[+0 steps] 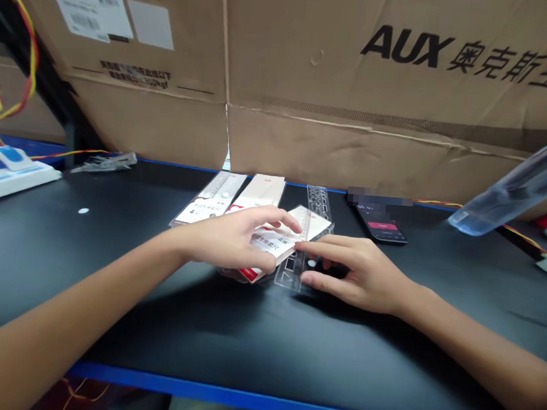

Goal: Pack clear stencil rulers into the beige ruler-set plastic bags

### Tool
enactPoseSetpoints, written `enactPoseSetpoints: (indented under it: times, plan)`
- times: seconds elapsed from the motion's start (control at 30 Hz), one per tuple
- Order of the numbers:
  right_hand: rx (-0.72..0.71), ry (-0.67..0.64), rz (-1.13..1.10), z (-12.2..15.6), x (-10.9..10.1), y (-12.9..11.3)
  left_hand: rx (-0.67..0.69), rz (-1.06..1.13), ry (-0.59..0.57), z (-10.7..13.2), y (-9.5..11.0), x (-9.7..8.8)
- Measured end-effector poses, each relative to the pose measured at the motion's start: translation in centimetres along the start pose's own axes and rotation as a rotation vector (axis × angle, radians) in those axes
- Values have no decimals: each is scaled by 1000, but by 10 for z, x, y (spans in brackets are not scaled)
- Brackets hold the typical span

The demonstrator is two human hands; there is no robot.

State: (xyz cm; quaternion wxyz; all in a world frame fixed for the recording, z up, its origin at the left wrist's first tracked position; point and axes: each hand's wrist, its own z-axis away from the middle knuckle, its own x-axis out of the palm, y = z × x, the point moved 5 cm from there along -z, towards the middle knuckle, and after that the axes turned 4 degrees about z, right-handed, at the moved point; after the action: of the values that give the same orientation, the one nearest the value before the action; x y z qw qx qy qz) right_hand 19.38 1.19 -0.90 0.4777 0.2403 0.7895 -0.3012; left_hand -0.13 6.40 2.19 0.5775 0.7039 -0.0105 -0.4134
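My left hand (236, 233) has its thumb and fingers curved across a flat ruler set packet (270, 244), gripping it. The packet has a white printed label, a red corner and a clear sleeve, and lies at a slant. At its right edge is my right hand (363, 272), index finger touching or very near the packet, thumb apart from the fingers. Under both hands runs a clear stencil ruler (289, 276) with cut-out shapes, partly covered. Behind my left hand lie another ruler packet (212, 197) and a pale packet (260, 191) side by side.
A phone (379, 219) lies right of the packets, near a clear plastic bottle (516, 186) that leans. On the left are a power strip (15, 178), a crumpled plastic wrapper (106, 163) and a white dot (83, 211). Large cardboard boxes (307, 138) stand behind the black tabletop (224, 346).
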Motion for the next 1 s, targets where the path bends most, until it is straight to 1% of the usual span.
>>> enactPoseSetpoints:
  times: [0.03,0.1,0.13,0.37,0.47,0.53,0.67,0.7,0.8,0.87,1.0]
  plan:
    - [8,12,-1,0,0,0,-18,5,-56,0,-1,3]
    - [25,47,-7,0,0,-1,-44,6,-209,0,-2,9]
    - [34,63,-8,0,0,-1,-44,10,-225,1,-3,10]
    - [76,101,-11,1,2,-5,-26,14,-246,1,-2,11]
    - [99,110,-21,2,2,-5,-48,30,-246,1,-2,12]
    - [105,111,-20,2,2,-5,-76,89,-235,0,-3,12]
    - [105,130,-19,1,2,-6,-89,232,-162,-1,-3,12]
    - [107,135,-19,1,2,-6,-101,244,-164,-1,-3,13]
    - [109,162,-20,0,3,-6,-136,222,-209,0,-3,19]
    - [124,182,-30,0,3,-6,-132,190,-226,1,-2,23]
    - [186,217,-69,1,4,-4,-99,140,-224,4,0,28]
